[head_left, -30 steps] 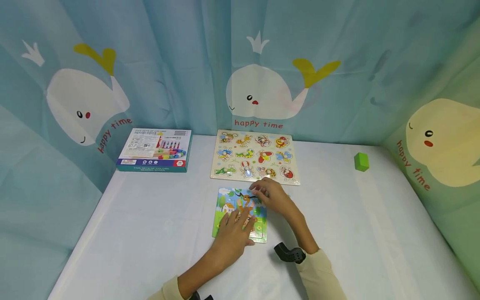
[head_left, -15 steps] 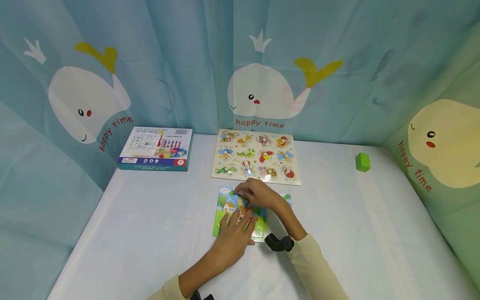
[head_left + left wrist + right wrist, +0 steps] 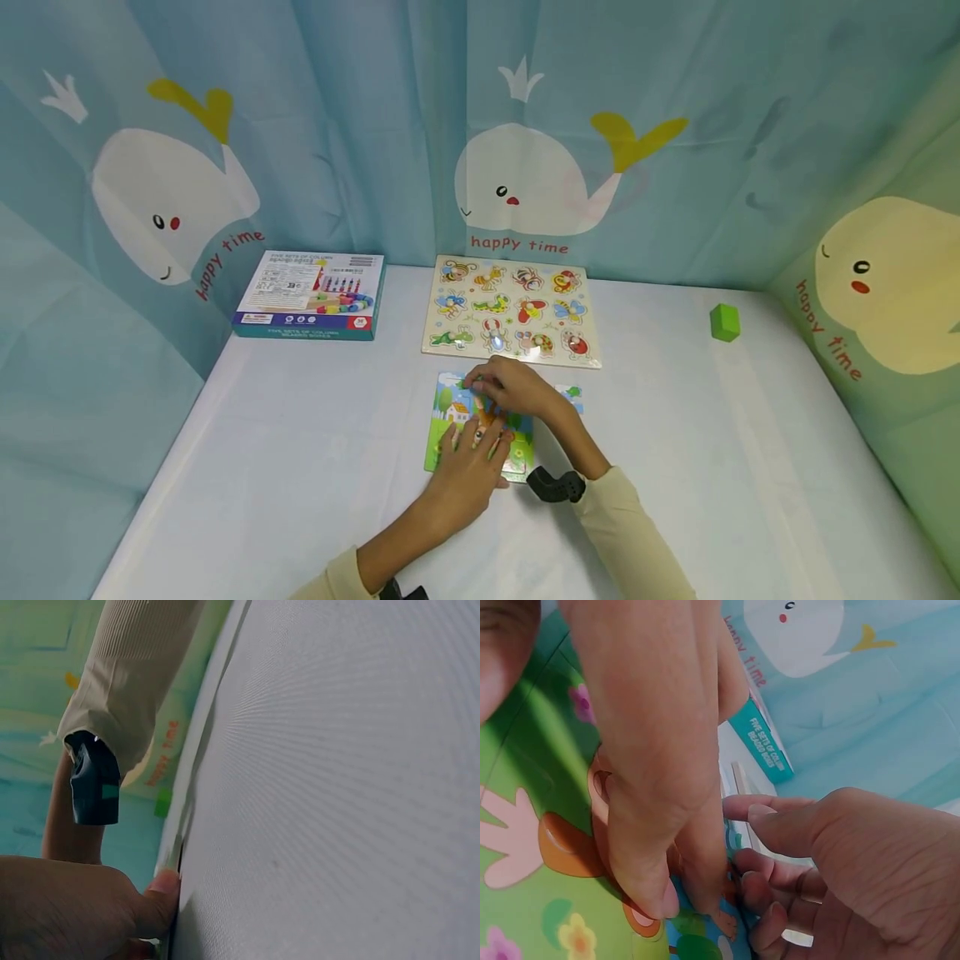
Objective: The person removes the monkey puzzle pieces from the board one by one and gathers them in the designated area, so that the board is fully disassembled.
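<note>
A picture jigsaw puzzle [image 3: 439, 446], with a house, trees and an animal figure on green and blue, lies flat at the table's middle. My left hand [image 3: 465, 479] rests over its lower part with spread, fairly straight fingers. In the left wrist view, the left thumb [image 3: 161, 892] touches the board's near edge. My right hand [image 3: 517, 387] grips the puzzle's far edge with curled fingers; they hide that corner. The right wrist view shows the right hand [image 3: 855, 862] there, close to the left fingers [image 3: 652, 750] pressing the picture. A blue-green printed piece [image 3: 572, 393] lies partly hidden behind the right wrist.
Behind the puzzle lies an insect peg board [image 3: 510, 308]. A boxed bead set [image 3: 307, 296] sits at the back left, and a green block [image 3: 724, 322] at the back right. A whale-print curtain [image 3: 360, 167] borders the white table [image 3: 285, 467].
My right hand has moved left along the puzzle's far edge, mostly in the first half second, uncovering the blue-green piece at right. The left hand has stayed on the board.
</note>
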Motion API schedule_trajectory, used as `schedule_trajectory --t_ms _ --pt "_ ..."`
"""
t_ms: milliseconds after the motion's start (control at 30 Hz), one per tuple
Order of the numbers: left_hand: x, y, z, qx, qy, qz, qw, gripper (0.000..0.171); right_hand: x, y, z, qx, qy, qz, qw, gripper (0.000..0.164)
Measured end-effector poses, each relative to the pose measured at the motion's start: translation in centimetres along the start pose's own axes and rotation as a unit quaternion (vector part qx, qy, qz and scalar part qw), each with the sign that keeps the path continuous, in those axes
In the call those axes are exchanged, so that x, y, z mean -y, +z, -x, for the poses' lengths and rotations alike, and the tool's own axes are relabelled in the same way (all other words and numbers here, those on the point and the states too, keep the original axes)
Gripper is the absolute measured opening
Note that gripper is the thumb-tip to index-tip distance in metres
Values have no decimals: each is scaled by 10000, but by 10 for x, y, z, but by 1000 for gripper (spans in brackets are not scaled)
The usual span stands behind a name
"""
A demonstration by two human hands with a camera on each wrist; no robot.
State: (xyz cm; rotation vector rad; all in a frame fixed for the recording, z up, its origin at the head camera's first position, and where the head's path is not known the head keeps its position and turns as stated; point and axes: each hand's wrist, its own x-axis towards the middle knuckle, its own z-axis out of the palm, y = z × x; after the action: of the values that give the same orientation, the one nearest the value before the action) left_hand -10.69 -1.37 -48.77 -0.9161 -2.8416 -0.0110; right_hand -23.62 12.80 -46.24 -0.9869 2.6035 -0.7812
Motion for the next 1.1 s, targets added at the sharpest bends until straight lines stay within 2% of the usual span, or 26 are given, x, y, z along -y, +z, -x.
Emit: schedule_trajectory --t_ms 300,800,1100 --pt "1 1 0 -29 12 -25 10000 61 4 -1 -4 113 -205 -338 9992 19" --pt "0 -1 0 153 -7 73 9999 64 3 3 -3 -165 218 -318 9991 13" --pt "0 -1 -1 407 -65 248 9988 68 0 4 -1 -368 599 -605 9957 19"
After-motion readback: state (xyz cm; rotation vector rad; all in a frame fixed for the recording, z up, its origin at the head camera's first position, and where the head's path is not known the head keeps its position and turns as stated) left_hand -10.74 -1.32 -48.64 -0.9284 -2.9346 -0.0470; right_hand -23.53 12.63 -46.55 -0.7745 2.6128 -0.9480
